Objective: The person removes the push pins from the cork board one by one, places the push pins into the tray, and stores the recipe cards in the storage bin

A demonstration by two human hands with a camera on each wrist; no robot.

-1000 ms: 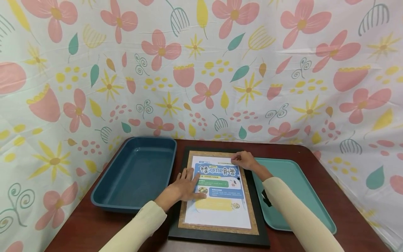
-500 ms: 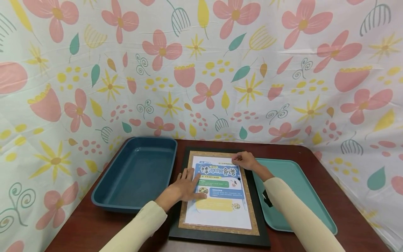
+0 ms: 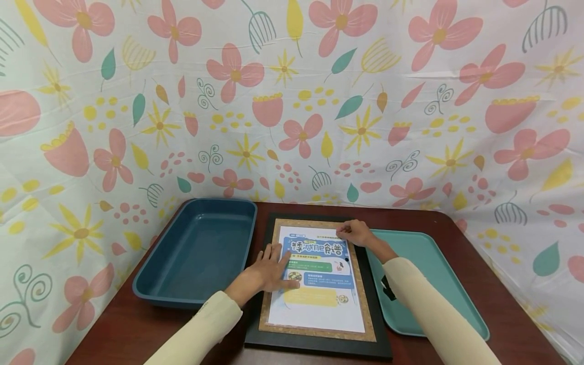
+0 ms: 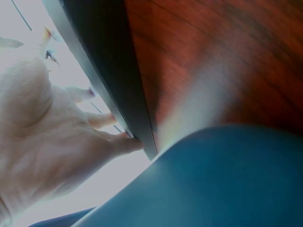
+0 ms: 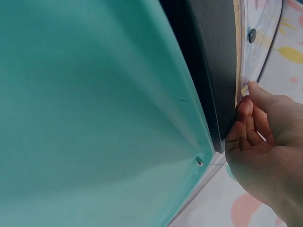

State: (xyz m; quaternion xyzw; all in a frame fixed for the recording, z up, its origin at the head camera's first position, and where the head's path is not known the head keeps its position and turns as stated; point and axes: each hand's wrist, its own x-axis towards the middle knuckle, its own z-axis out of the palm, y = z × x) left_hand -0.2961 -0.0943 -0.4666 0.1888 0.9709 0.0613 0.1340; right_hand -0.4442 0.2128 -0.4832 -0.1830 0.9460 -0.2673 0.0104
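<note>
A printed sheet of paper [image 3: 319, 317] lies on a cork board [image 3: 315, 332] with a black frame [image 3: 319, 347]. My left hand [image 3: 264, 274] rests on the sheet's left side, fingers spread. In the left wrist view a fingertip reaches the edge of the frame [image 4: 104, 61]. At the sheet's upper right corner, my right hand [image 3: 356, 233] pinches a small yellowish thing [image 5: 245, 90] between thumb and curled fingers; its kind I cannot tell. Below that hand, a round black tack head [image 5: 252, 35] sits on the sheet near its right edge.
A deep blue tray [image 3: 196, 253] stands left of the board, close to my left forearm. To the right lies a flat teal tray [image 3: 424, 274], partly under my right arm, with a small tack [image 5: 199, 161] near its edge. A flowered cloth [image 3: 292, 167] hangs behind the table.
</note>
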